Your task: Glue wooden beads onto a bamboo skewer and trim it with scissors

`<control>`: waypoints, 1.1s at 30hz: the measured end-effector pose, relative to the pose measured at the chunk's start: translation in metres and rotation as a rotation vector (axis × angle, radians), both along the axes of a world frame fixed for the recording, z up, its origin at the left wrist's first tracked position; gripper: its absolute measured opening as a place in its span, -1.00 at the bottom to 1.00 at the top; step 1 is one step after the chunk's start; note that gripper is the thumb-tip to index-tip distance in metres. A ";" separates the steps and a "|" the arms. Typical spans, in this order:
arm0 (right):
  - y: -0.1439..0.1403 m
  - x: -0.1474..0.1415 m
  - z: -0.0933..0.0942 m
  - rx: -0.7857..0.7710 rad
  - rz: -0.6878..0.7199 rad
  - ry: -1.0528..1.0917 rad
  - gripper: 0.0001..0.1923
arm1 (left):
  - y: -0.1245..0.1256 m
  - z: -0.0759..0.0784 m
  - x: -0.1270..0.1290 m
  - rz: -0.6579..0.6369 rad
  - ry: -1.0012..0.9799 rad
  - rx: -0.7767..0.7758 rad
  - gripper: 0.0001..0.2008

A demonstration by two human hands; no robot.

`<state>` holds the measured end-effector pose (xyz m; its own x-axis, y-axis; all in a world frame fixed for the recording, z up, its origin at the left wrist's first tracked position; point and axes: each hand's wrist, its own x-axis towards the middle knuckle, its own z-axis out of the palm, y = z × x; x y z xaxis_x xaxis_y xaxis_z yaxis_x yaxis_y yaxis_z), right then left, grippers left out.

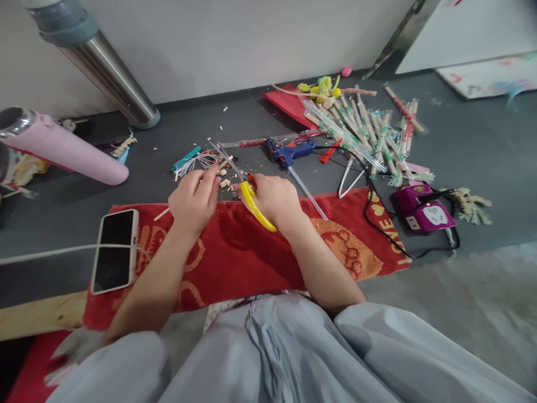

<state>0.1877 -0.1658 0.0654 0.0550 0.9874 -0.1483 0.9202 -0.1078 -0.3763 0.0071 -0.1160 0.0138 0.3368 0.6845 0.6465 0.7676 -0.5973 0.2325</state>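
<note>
My right hand (pixel 274 198) grips yellow-handled scissors (pixel 251 202), whose blades point up and left toward a thin stick (pixel 229 159). My left hand (pixel 195 198) is closed around small pieces at the scissor tips; what it pinches is hidden by the fingers. Wood crumbs (pixel 225 183) lie just beyond both hands. Both forearms rest over a red towel (pixel 235 252) spread on the dark floor.
A blue glue gun (pixel 289 151) lies past the hands, its black cord running to a purple power strip (pixel 423 210). A pile of wrapped sticks (pixel 364 134) sits far right. A white phone (pixel 115 249) lies on the towel's left end. A pink bottle (pixel 62 148) lies left, near a metal pole (pixel 104 73).
</note>
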 end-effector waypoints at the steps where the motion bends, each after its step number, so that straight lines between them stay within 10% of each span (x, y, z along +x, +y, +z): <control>1: 0.000 0.000 -0.001 0.002 0.010 0.008 -0.21 | 0.002 0.000 -0.003 0.002 -0.005 -0.006 -0.64; 24: -0.002 0.001 0.001 -0.016 0.114 -0.028 -0.21 | 0.014 -0.001 -0.021 -0.042 0.033 0.057 -0.73; 33: -0.003 -0.001 -0.016 0.222 0.117 0.057 -0.17 | 0.007 0.007 -0.007 -0.045 -0.117 -0.059 -0.68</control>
